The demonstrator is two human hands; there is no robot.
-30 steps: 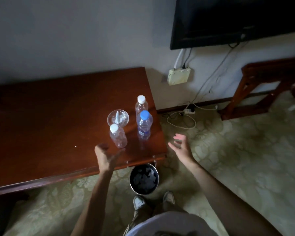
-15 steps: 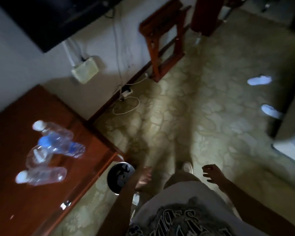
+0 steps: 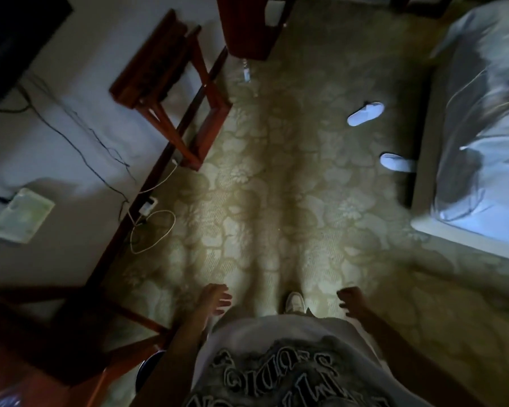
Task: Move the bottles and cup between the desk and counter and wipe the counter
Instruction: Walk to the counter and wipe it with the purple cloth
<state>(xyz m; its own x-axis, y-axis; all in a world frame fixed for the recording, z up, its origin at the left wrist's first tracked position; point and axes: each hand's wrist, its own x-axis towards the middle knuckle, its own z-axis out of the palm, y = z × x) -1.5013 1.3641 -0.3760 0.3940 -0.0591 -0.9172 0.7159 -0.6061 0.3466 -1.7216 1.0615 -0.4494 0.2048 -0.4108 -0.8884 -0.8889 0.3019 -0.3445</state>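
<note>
Risk first: both hands carry nothing and the view looks down at the carpet (image 3: pixel 271 183), so any reach from this pose would be blind. The task's things are barely visible; only a blurry pale smear at the near-left corner, maybe a bottle (image 3: pixel 0 399) on the surface (image 3: pixel 41 386), too blurred to confirm. Cup not visible. No cloth for wiping in sight either, and no counter identifiable.

Trip hazards, judged from layout: a white cable (image 3: pixel 152 230) loops on the floor by the wall at left, two white slippers (image 3: pixel 365 113) lie far right near the bed (image 3: pixel 482 142), and a wooden rack (image 3: pixel 171 89) juts out at far left. A dark bin (image 3: pixel 147 368) sits near-left under the surface edge, close to the left leg; easy to kick. Room is dim and the frame is motion-smeared, so footing is harder to judge.

Pose: left hand (image 3: pixel 215 299) hangs low in front of the body, fingers loosely spread, palm toward centre, empty. Right hand (image 3: pixel 351 299) at the same height, fingers half curled, gripping nothing. Forearms angle in from the bottom, either side of the grey shirt (image 3: pixel 276 362). One shoe (image 3: pixel 295 301) shows between the hands.
</note>
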